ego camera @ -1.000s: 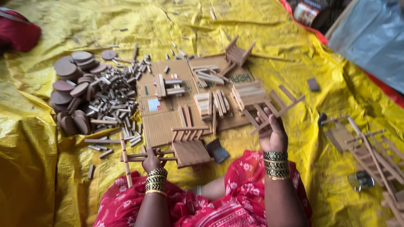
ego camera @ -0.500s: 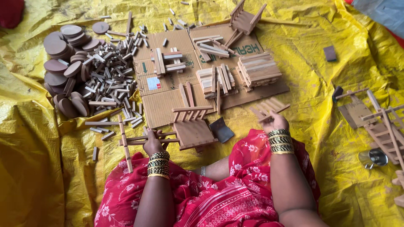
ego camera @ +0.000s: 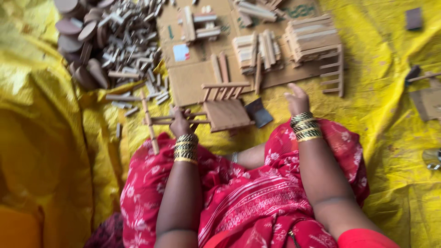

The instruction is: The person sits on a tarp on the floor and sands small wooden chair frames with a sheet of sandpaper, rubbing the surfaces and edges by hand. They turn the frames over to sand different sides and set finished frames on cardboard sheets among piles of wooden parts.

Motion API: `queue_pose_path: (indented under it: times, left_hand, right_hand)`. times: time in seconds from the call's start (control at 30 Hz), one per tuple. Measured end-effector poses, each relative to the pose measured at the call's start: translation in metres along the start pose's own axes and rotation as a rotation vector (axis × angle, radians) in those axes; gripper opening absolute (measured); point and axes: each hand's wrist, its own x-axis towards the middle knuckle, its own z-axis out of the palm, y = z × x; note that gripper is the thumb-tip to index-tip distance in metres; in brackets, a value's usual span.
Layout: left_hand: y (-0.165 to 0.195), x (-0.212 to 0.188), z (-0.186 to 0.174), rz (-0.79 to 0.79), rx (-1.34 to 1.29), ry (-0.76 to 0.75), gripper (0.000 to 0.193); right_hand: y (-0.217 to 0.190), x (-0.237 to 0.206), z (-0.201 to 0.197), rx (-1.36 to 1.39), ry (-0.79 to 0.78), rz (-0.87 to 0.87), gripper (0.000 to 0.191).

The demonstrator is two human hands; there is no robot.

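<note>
My left hand [ego camera: 180, 123] grips the thin wooden rods of a small wooden chair frame [ego camera: 216, 110] that lies on the yellow sheet in front of my knees. Its flat seat board and slatted back point away from me. My right hand [ego camera: 296, 98] hovers just right of the chair with fingers apart and nothing in it. A small ladder-like wooden frame [ego camera: 334, 73] lies on the sheet beyond that hand. Both wrists carry stacked gold bangles. A dark flat block [ego camera: 258, 112] rests beside the seat.
A brown cardboard sheet [ego camera: 193, 78] holds stacks of wooden slats [ego camera: 310, 39] and strips. Round wooden discs [ego camera: 76, 41] and several short sticks [ego camera: 128, 41] are heaped at upper left. More wooden pieces [ego camera: 425, 98] lie at the right edge. Yellow tarpaulin [ego camera: 50, 138] covers the floor.
My right hand has drawn back from the slat stacks toward my knee, leaving the ladder-like frame on the sheet. The view has tilted down and closer. The left hand stays on the chair.
</note>
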Motion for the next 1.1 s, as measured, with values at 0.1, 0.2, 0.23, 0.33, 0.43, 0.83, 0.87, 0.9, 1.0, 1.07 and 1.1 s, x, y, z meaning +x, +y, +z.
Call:
queue_pose_path:
  times: [0.1,0.2,0.23,0.33,0.43,0.83,0.87,0.9,1.0,1.07,1.1]
  left_hand:
    - [-0.004,-0.001,-0.006,0.001,-0.067,0.010,0.030]
    - [-0.005,-0.005,-0.014,0.019,-0.083,0.008,0.033]
    - [-0.006,-0.006,-0.020,0.032,-0.082,0.006,0.033]
    - [-0.006,-0.006,-0.032,0.070,-0.088,-0.021,0.035]
    - [-0.003,0.000,-0.045,0.068,-0.086,-0.038,0.037]
    - [-0.006,0.024,-0.069,0.126,-0.015,-0.016,0.044]
    - [-0.007,0.023,-0.069,0.112,-0.011,0.001,0.044]
    - [-0.008,0.022,-0.070,0.097,-0.005,0.016,0.043]
    - [-0.007,0.022,-0.071,0.063,-0.066,-0.001,0.042]
    - [-0.006,0.022,-0.073,0.086,-0.099,-0.018,0.041]
    - [-0.005,0.023,-0.074,0.096,-0.117,-0.026,0.041]
  right_hand:
    - [0.019,-0.009,0.030,-0.620,-0.175,-0.193,0.072]
    - [0.024,-0.029,0.055,-0.998,-0.275,-0.163,0.077]
    - [0.024,-0.035,0.060,-1.079,-0.303,-0.121,0.077]
    - [0.021,-0.052,0.067,-1.188,-0.364,-0.115,0.061]
    - [0.009,-0.066,0.066,-0.862,-0.323,-0.156,0.042]
    - [0.000,-0.206,0.147,-0.902,-0.279,-1.100,0.044]
    - [0.003,-0.208,0.151,-0.959,-0.287,-1.117,0.042]
    - [0.003,-0.207,0.151,-1.089,-0.294,-1.024,0.041]
    - [0.003,-0.191,0.136,-1.471,-0.417,-0.515,0.036]
    - [0.000,-0.180,0.124,-1.486,-0.393,-0.369,0.036]
    - [-0.002,-0.177,0.119,-1.390,-0.266,-0.534,0.037]
